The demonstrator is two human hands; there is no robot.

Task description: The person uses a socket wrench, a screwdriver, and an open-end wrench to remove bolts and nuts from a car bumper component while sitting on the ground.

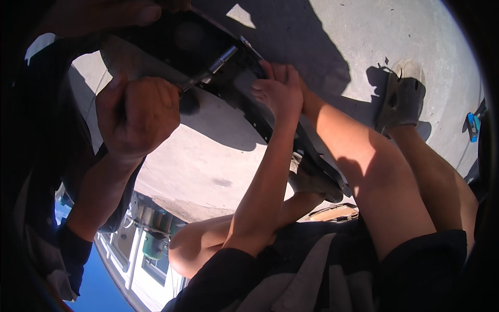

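Black metal panel (208, 47) spans the upper centre of the view, slanting down to the right over a concrete floor (218, 151). A ratchet (208, 70) with a chrome socket end lies against the panel's face, its handle running down-left into the left hand (136, 115). That hand's fingers are curled tight around the handle in a closed fist. The right hand (278, 91) sits just right of the ratchet head, fingers pressed together and bent over the panel's edge, gripping it. A further hand (130, 13) rests on the panel's top-left corner; whose it is cannot be told.

Bare legs extend to the right, one foot in a worn grey shoe (403, 99) planted on the floor. A small blue object (472, 126) lies near the right rim. Strong sun casts hard shadows across the floor.
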